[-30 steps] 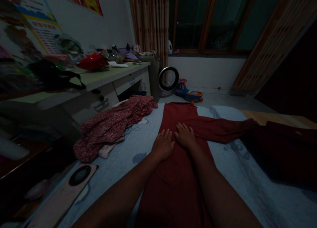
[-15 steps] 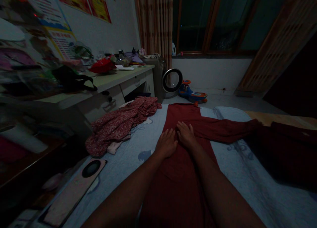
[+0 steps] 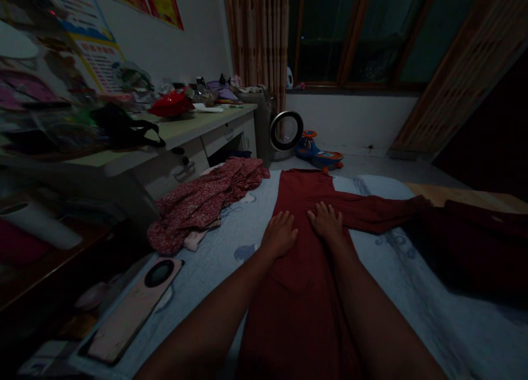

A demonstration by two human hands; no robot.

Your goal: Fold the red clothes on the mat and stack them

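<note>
A long dark red garment (image 3: 303,270) lies spread lengthwise on the light blue bed sheet (image 3: 383,281), one sleeve (image 3: 375,210) stretched out to the right. My left hand (image 3: 280,234) rests flat on the garment's left part, fingers extended, palm down. On the right part, close to where the sleeve starts, my right hand (image 3: 327,221) lies flat with its fingers spread. A strip of red cloth shows between the two hands. Neither hand grips anything. My forearms cover parts of the garment's lower length.
A red patterned garment (image 3: 214,201) lies crumpled on the bed's left side, with a pink phone (image 3: 132,314) nearer me. Dark folded clothing (image 3: 478,253) sits at right. A cluttered desk (image 3: 181,135) runs along the left wall. A blue and orange ride-on toy (image 3: 319,153) stands beyond the bed.
My hands have moved apart across the red garment: the right hand slid to the right, the left slightly to the left. The camera view has shifted a little.
</note>
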